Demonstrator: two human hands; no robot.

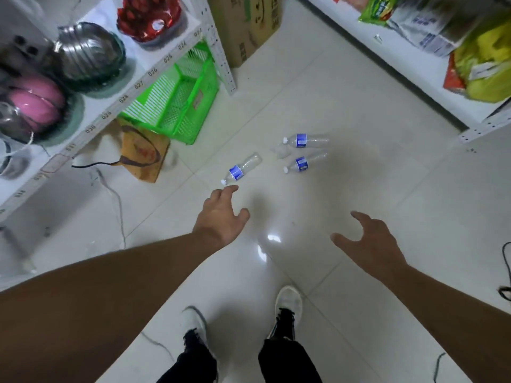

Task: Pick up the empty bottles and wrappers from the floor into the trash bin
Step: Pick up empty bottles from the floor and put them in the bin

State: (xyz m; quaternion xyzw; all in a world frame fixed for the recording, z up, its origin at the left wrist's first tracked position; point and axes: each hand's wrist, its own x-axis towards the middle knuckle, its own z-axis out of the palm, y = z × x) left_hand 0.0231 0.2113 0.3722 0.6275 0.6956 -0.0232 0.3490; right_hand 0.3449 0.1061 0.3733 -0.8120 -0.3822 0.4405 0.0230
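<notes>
Left hand [221,214], fingers [231,189] loosely spread and holding nothing, just short of the nearest bottle [241,170], which lies on its side, cap toward the hand, long axis running up-right. Right hand [370,241], spread and empty, farther off. Two more bottles [305,140] [304,163] beyond on the glossy tile floor [345,106], between shelves [110,106]; no bin identified.

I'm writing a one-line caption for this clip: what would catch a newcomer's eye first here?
Two bare arms reaching forward and down over the pale tiled floor, left hand and right hand both open and empty. Just beyond the left hand's fingertips, three clear blue-labelled bottles lie on their sides: nearest bottle, middle bottle, far bottle. A bright green basket sits under the left shelf.
</notes>
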